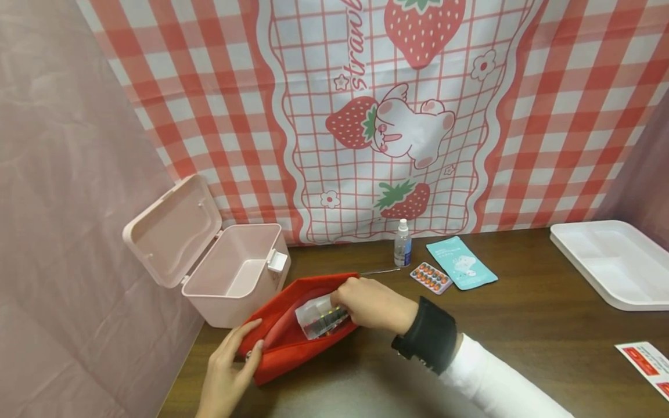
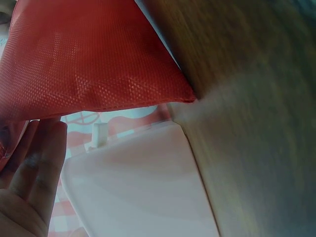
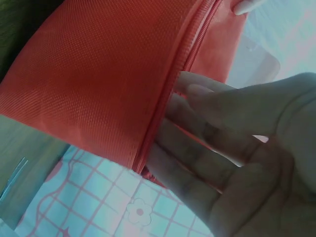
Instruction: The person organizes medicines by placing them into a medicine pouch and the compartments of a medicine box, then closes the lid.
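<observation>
A red zip pouch (image 1: 292, 360) lies with its mouth spread apart in the head view. My left hand (image 1: 230, 360) holds its left end, thumb on the near side and fingers on the far side. In the left wrist view its straight fingers (image 2: 47, 163) lie against the red fabric. My right hand (image 1: 360, 302) reaches into the pouch's right end, beside a clear plastic packet (image 1: 313, 319) with dark contents. The right wrist view shows the fingers (image 3: 192, 158) fairly straight past the zip, with the palm bare; the fingertips are hidden inside.
A pale pink lidded box (image 1: 235, 310) stands open behind the pouch at left. Farther back are a thin metal tool (image 1: 381, 271), a spray bottle (image 1: 402, 247), a blister pack (image 1: 431, 278) and a blue sachet (image 1: 462, 264). A white divided tray (image 1: 585, 273) and a red-and-white card (image 1: 645, 363) lie right.
</observation>
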Motion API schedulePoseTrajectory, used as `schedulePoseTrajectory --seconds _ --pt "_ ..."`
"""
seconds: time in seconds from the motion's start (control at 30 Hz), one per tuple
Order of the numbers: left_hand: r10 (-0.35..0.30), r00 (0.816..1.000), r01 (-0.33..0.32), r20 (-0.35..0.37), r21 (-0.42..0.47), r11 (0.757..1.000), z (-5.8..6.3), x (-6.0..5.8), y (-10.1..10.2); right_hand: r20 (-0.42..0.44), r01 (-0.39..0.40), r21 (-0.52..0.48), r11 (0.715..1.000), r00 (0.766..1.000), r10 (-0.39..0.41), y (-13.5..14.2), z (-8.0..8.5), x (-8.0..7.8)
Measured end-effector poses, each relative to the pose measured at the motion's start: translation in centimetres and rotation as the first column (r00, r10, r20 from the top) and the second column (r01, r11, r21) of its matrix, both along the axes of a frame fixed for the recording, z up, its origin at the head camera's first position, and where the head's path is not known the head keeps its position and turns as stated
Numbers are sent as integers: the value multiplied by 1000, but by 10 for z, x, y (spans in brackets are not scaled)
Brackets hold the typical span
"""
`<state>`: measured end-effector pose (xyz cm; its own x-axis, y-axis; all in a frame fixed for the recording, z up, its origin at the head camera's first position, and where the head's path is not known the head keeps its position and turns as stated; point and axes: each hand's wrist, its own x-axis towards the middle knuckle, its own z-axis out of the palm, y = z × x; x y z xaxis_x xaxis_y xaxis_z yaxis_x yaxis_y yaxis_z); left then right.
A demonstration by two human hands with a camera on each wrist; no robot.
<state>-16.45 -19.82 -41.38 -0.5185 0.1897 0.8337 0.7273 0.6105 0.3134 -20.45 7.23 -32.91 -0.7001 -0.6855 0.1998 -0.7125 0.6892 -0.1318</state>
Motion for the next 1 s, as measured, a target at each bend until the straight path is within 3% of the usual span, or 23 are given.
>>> schedulePoseTrajectory --seconds 0.2,0.43,0.57,0.8,1.0 --pt "-17 1000 17 5 7 1000 18 10 9 -88 -16 -84 996 996 8 14 -3 -1" --pt "-30 1000 30 5 13 999 21 12 10 -152 13 -203 979 987 -44 30 -8 0" --pt "-13 1000 13 1 5 1000 16 9 8 -174 49 -235 971 981 -91 38 -10 0" --pt "2 1000 -2 6 0 1000 -5 -2 -3 -159 120 -243 962 974 -162 56 -20 -3" --pt "1 1000 -1 4 -2 1000 -10 -6 -6 -106 214 -227 950 964 -242 79 -33 -10"
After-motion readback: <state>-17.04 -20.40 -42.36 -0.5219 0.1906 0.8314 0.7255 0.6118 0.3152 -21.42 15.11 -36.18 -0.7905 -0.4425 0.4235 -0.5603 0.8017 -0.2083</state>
